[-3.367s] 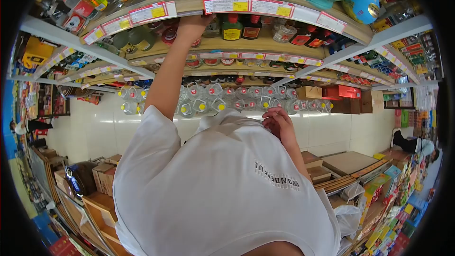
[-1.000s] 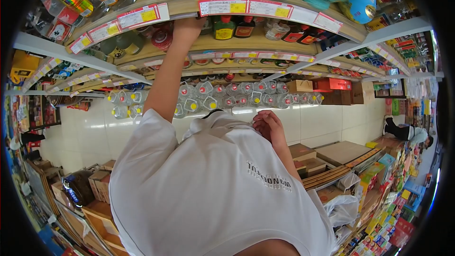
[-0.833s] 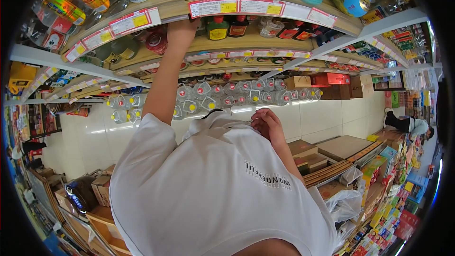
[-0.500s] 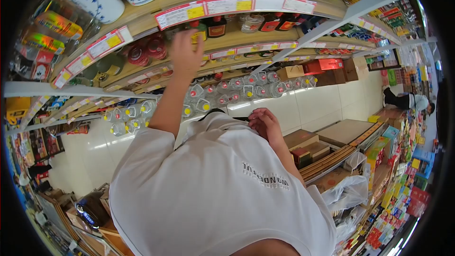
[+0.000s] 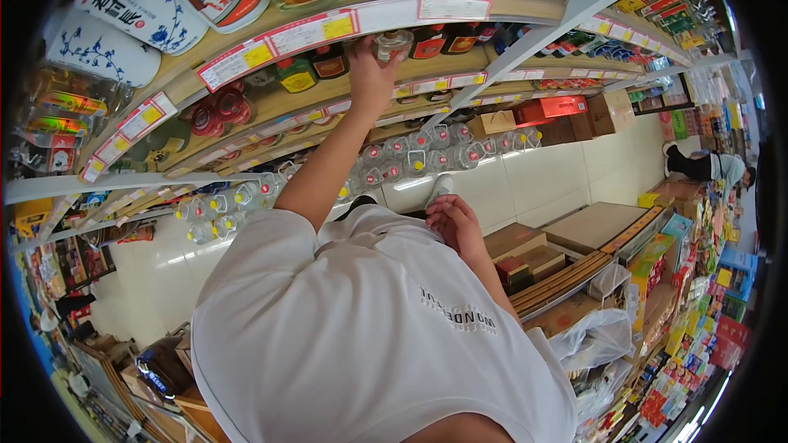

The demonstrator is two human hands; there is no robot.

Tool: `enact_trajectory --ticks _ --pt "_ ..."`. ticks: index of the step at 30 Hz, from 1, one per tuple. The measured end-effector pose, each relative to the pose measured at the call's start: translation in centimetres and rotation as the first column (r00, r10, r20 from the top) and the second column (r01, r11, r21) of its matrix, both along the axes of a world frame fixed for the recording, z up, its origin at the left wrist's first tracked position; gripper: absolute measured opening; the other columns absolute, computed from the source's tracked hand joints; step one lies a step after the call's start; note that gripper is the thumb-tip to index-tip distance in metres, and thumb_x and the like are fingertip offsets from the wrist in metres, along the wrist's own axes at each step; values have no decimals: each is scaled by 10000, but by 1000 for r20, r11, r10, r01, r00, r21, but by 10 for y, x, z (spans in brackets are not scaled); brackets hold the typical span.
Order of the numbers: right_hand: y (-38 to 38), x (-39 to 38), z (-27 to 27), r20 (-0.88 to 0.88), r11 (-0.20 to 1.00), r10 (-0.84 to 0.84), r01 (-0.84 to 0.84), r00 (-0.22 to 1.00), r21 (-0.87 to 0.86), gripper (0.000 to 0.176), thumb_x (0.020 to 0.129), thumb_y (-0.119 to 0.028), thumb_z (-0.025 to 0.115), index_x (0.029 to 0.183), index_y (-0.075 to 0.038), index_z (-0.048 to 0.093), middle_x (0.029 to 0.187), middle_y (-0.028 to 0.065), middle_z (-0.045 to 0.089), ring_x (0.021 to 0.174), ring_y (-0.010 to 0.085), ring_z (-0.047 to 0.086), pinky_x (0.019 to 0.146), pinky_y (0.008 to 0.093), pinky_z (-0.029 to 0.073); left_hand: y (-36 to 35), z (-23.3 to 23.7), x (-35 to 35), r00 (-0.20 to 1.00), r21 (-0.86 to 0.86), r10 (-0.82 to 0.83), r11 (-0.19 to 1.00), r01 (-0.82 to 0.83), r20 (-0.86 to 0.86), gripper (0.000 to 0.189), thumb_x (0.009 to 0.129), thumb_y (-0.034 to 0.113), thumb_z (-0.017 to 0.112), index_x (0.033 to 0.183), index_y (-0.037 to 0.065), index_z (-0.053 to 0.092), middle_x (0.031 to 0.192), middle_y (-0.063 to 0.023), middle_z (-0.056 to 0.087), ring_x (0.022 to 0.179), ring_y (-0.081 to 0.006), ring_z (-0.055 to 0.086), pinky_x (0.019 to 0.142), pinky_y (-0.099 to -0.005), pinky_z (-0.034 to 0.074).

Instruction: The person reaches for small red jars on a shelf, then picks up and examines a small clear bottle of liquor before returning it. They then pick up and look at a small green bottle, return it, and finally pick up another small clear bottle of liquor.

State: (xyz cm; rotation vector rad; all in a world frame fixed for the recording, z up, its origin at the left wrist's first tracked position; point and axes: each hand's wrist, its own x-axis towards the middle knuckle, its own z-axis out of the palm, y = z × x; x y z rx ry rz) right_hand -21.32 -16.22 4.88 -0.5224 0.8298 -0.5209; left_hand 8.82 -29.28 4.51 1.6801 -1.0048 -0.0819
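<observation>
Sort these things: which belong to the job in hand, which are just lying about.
Job in hand: left hand; clear bottle at that hand; wooden shelf.
Lying about: red box; clear jugs on the floor; plastic bag.

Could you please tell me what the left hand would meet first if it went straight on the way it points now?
Most likely the small clear bottle, which the left hand seems to be touching or nearly so, though depth is hard to judge here.
</observation>
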Motion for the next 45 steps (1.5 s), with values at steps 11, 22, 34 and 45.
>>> enact_trajectory --ticks 11,22,34,45 --pt "-117 -78 13 -31 995 98 -98 995 -21 146 971 -113 519 1091 -50 575 961 84 657 833 171 635 751 279 470 -46 42 -54 938 -53 229 973 -223 262 399 807 244 796 1022 -24 593 973 -160 573 706 -280 592 670 -406 500" --pt "-192 -175 -6 -15 990 139 -139 990 -31 139 976 -114 521 1086 -46 572 948 92 659 815 176 646 721 276 474 -92 20 -60 861 229 198 914 -335 469 583 823 528 711 991 -24 633 738 -178 667 690 -378 665 639 -459 545" --pt "-213 -193 -8 16 969 242 -242 970 -46 142 976 -115 517 1087 -43 569 940 89 664 807 169 638 734 270 469 -99 11 -61 673 153 240 870 -469 699 405 858 392 706 918 0 623 744 -200 660 720 -394 657 684 -495 526" --pt "-205 -159 -7 5 938 341 -340 940 -67 147 987 -145 511 1088 -56 571 950 73 651 821 163 619 745 278 456 -39 69 -113 958 167 264 945 -280 110 301 880 282 726 910 17 589 695 -93 623 628 -205 597 612 -350 486"
